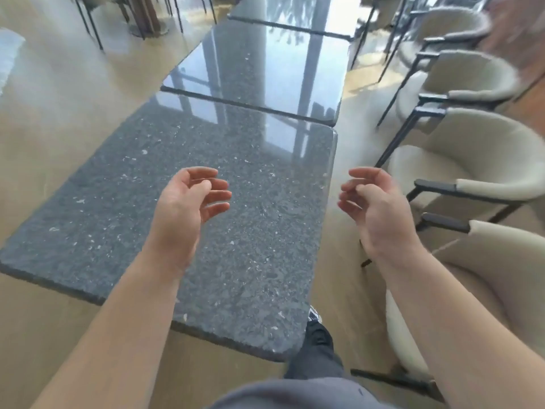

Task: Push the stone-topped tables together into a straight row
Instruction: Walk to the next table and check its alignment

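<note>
Three dark speckled stone-topped tables run away from me in a line. The nearest table [118,208] fills the middle of the head view. A second table [265,75] sits just beyond it with a thin seam between them, and a third table [298,13] lies at the top. My left hand [188,202] hovers above the nearest top, fingers loosely curled, holding nothing. My right hand [374,202] hangs in the air just past that table's right edge, fingers also loosely curled and empty. Neither hand touches a table.
A row of cream upholstered chairs [477,160] with dark metal frames lines the right side, close to the tables. More chair legs [88,22] stand at the top left. The tan floor [59,93] lies open to the left. My leg and shoe [315,335] are by the near right corner.
</note>
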